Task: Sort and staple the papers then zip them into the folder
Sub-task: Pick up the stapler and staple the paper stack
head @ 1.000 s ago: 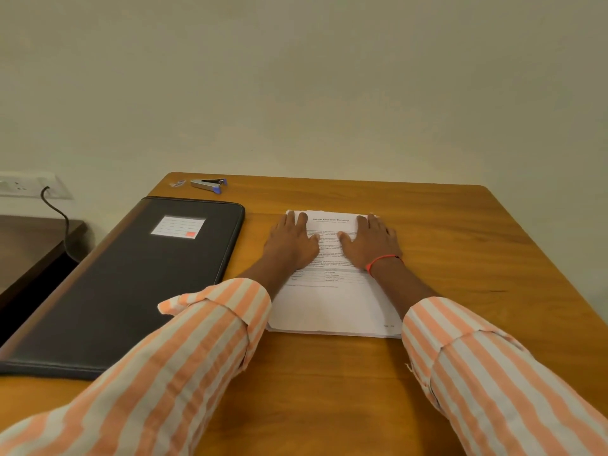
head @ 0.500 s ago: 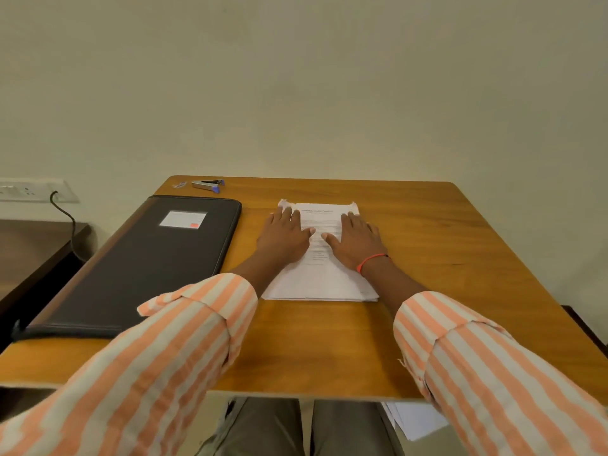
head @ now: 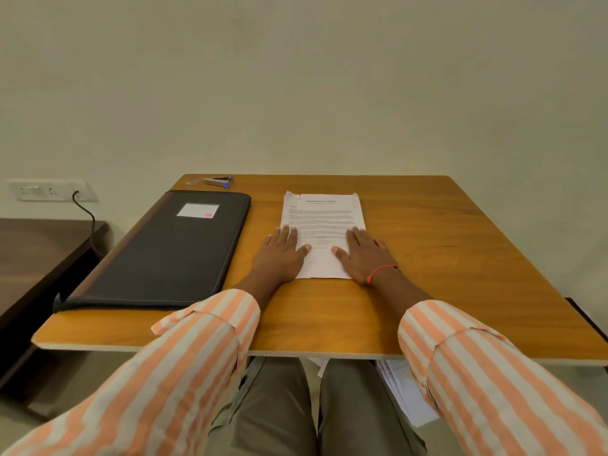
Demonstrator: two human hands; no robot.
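A stack of white printed papers [head: 323, 218] lies flat in the middle of the wooden table [head: 444, 245]. My left hand [head: 282, 255] rests flat on the stack's near left edge, fingers straight. On the near right edge lies my right hand [head: 362, 253], flat too, with a red thread at the wrist. A black zip folder [head: 164, 255] with a white label lies closed on the table's left side. A small silver and blue stapler [head: 218, 181] sits at the far left corner, beyond the folder.
More loose papers [head: 404, 393] lie below the table by my right knee. A dark side table [head: 36, 258] stands to the left under a wall socket [head: 49, 190] with a black cable. The wall runs right behind the table's far edge.
The camera has pulled back, so the table's near edge and my knees now show. Both hands have slid from the upper middle of the papers toward the near corners.
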